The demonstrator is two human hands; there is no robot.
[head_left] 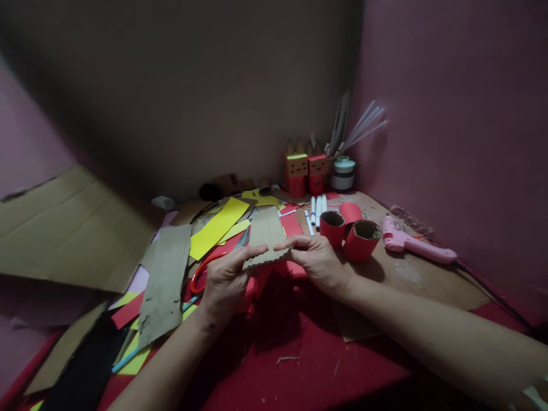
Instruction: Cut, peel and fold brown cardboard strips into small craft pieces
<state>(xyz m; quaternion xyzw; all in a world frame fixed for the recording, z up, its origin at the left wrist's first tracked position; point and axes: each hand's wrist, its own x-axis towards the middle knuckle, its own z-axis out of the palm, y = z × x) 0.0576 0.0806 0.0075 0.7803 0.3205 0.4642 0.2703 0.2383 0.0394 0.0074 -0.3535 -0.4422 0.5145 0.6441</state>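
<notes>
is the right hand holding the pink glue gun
No, the pink glue gun lies on the brown board, while the right hand grips a cardboard piece together with the left hand.

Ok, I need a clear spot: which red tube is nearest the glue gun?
The front-right tube; the left tube and back tube are farther from the glue gun.

Left hand (225, 281) partly hiding scissors (196, 279); large cardboard (72, 234) cropped
</notes>
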